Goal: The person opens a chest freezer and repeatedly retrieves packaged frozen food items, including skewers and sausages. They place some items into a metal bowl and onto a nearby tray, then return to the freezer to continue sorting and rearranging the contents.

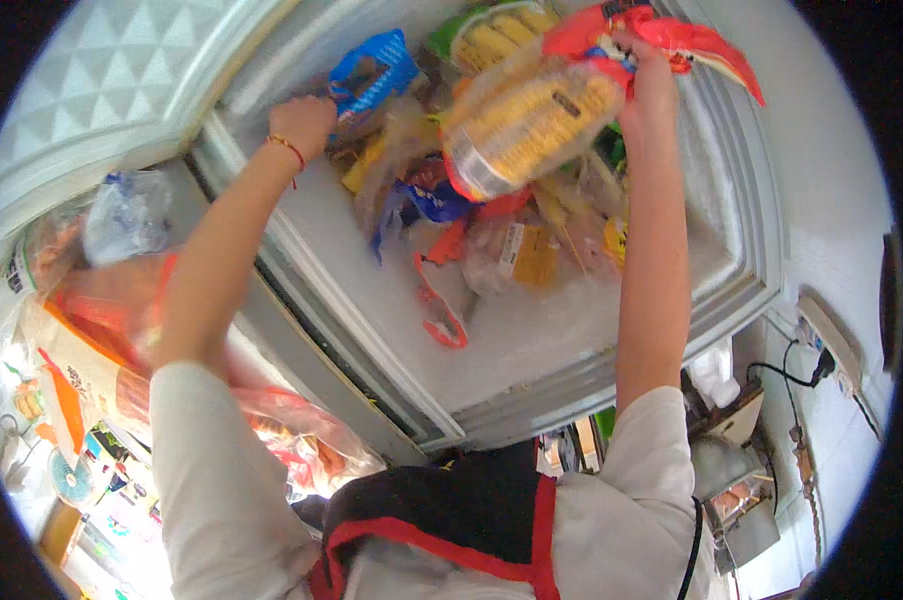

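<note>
My right hand (646,82) grips the red top of a plastic food bag (534,112) with yellow-orange contents, held over an open chest freezer (346,300) with frosted walls. At the freezer's left side my left hand (304,125) is closed next to a blue plastic bag (373,75); whether its fingers hold the bag cannot be told. Below lie a dark blue package (440,201), a clear bag with a yellow label (535,256) and red plastic strips (444,330). Behind the held bag is a green-edged bag of yellow pieces (496,37).
The raised freezer lid (136,67) stands at the upper left. Outside the left rim are a clear plastic bag (129,217) and a large orange-edged bag (84,337). A power strip (830,345) with plugged cables hangs on the right wall.
</note>
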A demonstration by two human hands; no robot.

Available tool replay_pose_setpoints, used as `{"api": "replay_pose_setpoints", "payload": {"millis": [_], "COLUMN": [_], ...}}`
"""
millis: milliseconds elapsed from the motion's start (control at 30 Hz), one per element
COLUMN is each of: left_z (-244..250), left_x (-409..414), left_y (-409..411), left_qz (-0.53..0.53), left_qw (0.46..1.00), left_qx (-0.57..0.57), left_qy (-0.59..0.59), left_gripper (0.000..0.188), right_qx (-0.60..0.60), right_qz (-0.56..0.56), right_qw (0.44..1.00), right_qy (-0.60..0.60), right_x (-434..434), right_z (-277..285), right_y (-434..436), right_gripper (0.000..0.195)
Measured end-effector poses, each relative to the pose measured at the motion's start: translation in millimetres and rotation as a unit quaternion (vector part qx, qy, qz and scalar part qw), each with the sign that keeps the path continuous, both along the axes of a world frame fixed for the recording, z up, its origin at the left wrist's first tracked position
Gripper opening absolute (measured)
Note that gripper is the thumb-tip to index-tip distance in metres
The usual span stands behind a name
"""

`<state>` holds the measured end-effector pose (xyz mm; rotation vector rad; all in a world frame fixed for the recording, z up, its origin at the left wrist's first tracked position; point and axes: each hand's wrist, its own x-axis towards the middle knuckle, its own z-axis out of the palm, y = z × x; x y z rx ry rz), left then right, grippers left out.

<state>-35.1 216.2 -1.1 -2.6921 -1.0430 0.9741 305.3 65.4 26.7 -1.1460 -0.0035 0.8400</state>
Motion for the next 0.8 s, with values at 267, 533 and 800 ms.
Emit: {"api": "replay_pose_setpoints", "payload": {"millis": [267, 533, 800], "left_z": [73.7, -11.7, -45.3], "left_x": [52.3, 106.3, 125.8], "left_y": [-60.0, -85.0, -110.9], "left_qz": [-0.107, -0.345, -0.189], "left_qw": [0.991, 0.904, 0.951], "left_qx": [0.069, 0.080, 0.143], "left_qy": [0.039, -0.240, -0.198], "left_gripper": [0.019, 0.043, 0.032], "right_qx": [0.160, -0.413, -0.168], "right_qz": [-0.024, 0.380, 0.917], "right_qw": [0.959, 0.812, 0.151], "right_qy": [0.233, -0.164, -0.329], "right_x": [-34.4, -44.1, -93.4], "right_z": [-58.3, -87.6, -64.3], "right_y": [47.7, 30.1, -132.8], "right_gripper": [0.017, 0.044, 0.058]}}
